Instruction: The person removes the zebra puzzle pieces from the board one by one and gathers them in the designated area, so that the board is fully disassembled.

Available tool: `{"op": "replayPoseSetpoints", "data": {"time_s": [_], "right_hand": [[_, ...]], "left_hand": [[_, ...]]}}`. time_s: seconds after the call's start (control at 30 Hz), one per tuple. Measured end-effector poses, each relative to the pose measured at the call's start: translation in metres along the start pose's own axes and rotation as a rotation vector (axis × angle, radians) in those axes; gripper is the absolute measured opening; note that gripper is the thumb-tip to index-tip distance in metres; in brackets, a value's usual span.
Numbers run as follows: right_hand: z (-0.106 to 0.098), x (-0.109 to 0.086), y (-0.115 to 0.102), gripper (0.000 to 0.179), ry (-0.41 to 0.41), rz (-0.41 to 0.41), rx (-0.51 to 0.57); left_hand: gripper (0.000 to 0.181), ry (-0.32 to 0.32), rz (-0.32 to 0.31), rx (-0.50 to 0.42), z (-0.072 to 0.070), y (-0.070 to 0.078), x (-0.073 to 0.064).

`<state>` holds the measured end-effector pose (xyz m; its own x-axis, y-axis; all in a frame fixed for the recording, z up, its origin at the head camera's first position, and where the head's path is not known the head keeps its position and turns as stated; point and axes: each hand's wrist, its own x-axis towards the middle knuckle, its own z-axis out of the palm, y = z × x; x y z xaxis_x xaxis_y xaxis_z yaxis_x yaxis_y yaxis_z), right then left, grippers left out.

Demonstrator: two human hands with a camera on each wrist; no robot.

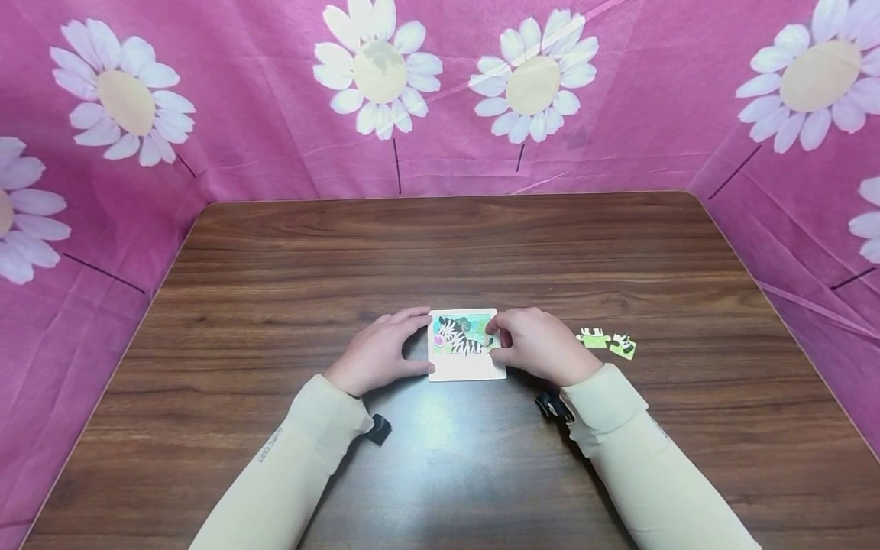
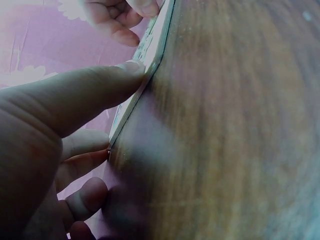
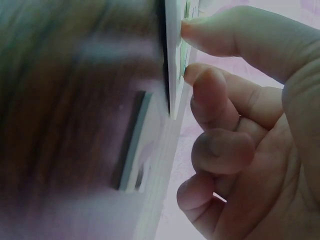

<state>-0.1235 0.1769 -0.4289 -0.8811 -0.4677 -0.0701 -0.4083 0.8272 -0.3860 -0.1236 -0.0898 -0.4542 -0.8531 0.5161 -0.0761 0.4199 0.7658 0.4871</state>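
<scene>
We've got the zebra puzzle board (image 1: 467, 370) roughly midway between the side edges of the bench (image 1: 440, 252), left hand (image 1: 378, 353) gripping it, fingers spread; right hand (image 1: 543, 345) pinching a puzzle piece (image 1: 490, 342). Two loose pieces (image 1: 623, 347) sit toward the right edge.

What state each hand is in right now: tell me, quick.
Left hand: holding the zebra jigsaw board by its left edge.
Right hand: touching the board's right side; whether it pinches anything can't be told.
</scene>
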Motion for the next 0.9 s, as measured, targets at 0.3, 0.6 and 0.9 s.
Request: {"op": "replayPoseSetpoints", "data": {"time_s": [0.3,0.6,0.9], "right_hand": [[0.0022,-0.0038,-0.0027,0.025,0.054,-0.059,0.027],[0.0079,-0.0055,-0.0012,0.017,0.069,-0.083,-0.015],[0.0060,-0.0068,-0.0006,0.019,0.021,0.003,-0.011]], "left_hand": [[0.079,-0.002,0.008,-0.010,0.0032,0.0016,0.0010],[0.079,-0.004,0.010,-0.015,0.0066,0.0028,0.0024],[0.080,-0.004,0.009,-0.025,0.0095,0.0037,0.0036]]}}
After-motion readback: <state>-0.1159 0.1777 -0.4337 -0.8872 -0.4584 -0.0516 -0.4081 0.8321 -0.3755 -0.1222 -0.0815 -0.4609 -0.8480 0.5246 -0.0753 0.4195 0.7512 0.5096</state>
